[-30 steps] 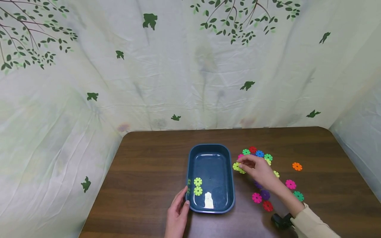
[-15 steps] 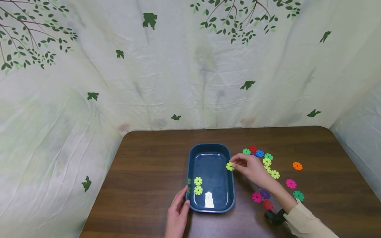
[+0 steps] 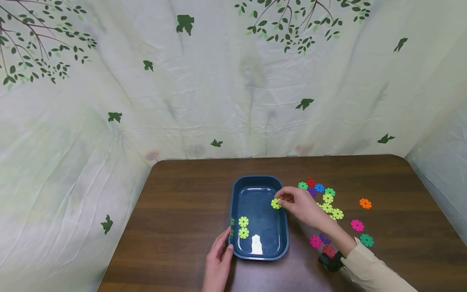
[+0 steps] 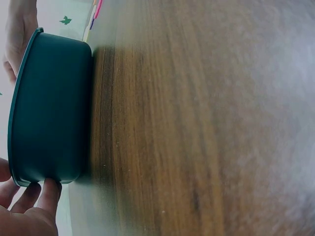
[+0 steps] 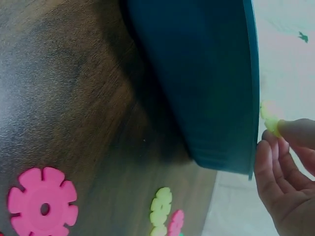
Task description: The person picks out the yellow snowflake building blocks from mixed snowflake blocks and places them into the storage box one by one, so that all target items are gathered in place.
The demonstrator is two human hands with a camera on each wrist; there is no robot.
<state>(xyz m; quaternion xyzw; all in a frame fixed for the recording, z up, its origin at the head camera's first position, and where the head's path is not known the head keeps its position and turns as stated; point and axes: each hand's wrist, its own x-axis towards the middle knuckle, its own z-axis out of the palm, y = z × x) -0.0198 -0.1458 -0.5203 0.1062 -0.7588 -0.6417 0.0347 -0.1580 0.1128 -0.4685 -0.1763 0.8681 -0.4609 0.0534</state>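
A deep blue plastic tray (image 3: pixel 264 221) stands on the wooden table, with two yellow-green notched discs (image 3: pixel 243 227) lying flat near its left wall. My left hand (image 3: pixel 218 261) holds the tray's near left corner. Its fingers (image 4: pixel 47 201) lie against the outer wall, with the thumb up at the rim. Between thumb and fingertips, my right hand (image 3: pixel 299 206) pinches another yellow-green notched disc (image 3: pixel 276 203), over the inside of the tray's right wall. In the right wrist view that disc shows just past the rim, with the other fingertips right at the tray's edge.
Right of the tray lie several yellow-green discs (image 3: pixel 337 213) amid red, green, blue and purple ones. Farther right are an orange disc (image 3: pixel 365 203), a pink disc (image 3: pixel 357 225) and a green disc (image 3: pixel 366 240). A printed white curtain (image 3: pixel 233 89) hangs behind the table.
My right hand has moved left from the pile with a yellow-green disc pinched in it, crossing the tray's right rim. The left hand has stayed at the tray's corner.
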